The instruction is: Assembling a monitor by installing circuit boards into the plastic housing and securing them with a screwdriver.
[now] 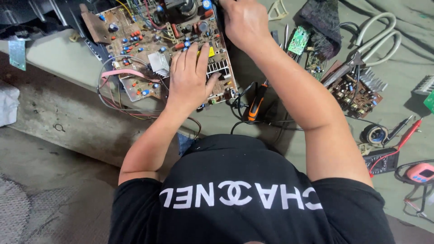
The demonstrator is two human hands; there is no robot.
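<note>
A large brown circuit board (135, 40) crowded with capacitors, resistors and a finned metal heat sink lies on the workbench. My left hand (190, 74) rests flat on the board's near right part, fingers spread over the components. My right hand (244, 20) is curled at the board's far right edge, gripping the edge or something on it; what the fingers hold is hidden. Loose wires, one of them pink, loop off the board's left side.
An orange-and-black handled screwdriver (255, 104) lies just right of the board. Further right are a small green board (299, 39), a second brown board (355, 92), large scissors (377, 38), a roll of tape (374, 134), red and black meter probes (407, 131) and a pink meter (420, 172).
</note>
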